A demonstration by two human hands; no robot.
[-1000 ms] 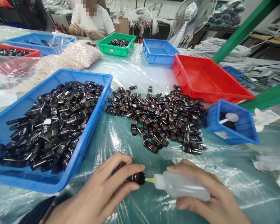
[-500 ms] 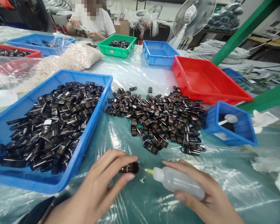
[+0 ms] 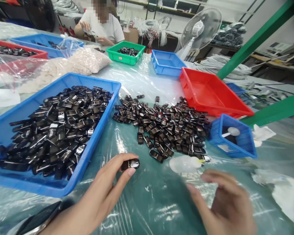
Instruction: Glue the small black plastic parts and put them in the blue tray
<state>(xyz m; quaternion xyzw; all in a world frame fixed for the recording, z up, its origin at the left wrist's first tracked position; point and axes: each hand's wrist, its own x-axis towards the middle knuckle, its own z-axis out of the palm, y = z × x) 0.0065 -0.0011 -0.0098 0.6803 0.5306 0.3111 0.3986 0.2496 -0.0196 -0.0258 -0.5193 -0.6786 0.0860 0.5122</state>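
Separating the hands [image 3: 103, 189] [image 3: 229, 199] is tabletop [image 3: 156, 202] (ample room).

Factory assembly workshop, small black parts [image 3: 161, 127] heaped on a plastic-covered worktable [image 3: 152, 209], bins [image 3: 99, 133] (blue, red and green) flank them, a co-worker [image 3: 115, 30] opposite, bundled white cables [image 3: 148, 27] and a fan [image 3: 198, 27] behind.

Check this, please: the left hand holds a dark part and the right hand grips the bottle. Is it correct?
Not entirely: in the head view, the right hand is open, with the bottle apart from it, beside the pile of dark parts. The left hand does hold a dark part.
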